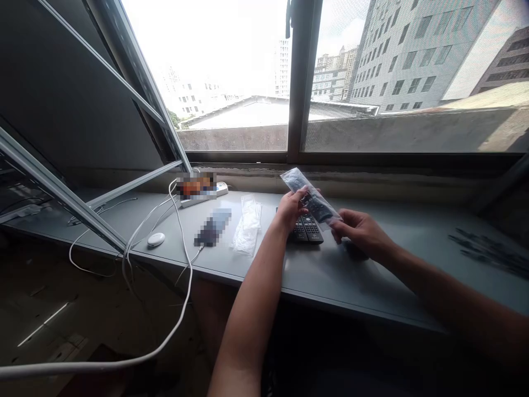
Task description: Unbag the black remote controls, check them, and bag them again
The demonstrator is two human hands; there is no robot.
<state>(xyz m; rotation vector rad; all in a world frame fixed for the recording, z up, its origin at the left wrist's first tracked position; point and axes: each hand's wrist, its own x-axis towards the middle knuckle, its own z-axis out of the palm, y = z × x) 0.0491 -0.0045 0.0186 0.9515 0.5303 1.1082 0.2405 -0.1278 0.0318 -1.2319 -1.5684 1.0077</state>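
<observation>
**2 hands on a bagged remote at the window ledge**

Both forearms reach forward from the bottom of the frame and meet over the grey ledge (pixel 372 275) below the window. The left hand (pixel 290 209) comes up on a nearly straight arm, wrist slightly raised, fingers curled around the middle of a black remote in a clear plastic sleeve (pixel 311 197). The right hand (pixel 359 230) comes in from the right with the forearm angled low across the ledge — its thumb and fingertips pinch the lower end of the same sleeve. So each hand is clenched on the package, which is lifted clear of the ledge and tilted, its upper end pointing toward the window frame.

Directly under the package, 1 or more bare remotes (pixel 306 229) lie flat on the ledge, partly hidden by the left hand. Just to the left lies an empty clear sleeve (pixel 248 223), then a dark blurred item, a small white oval device (pixel 156 239) and a power strip (pixel 202 193) by the wall — white cables (pixel 182 231) trail from it over the ledge's edge.
</observation>
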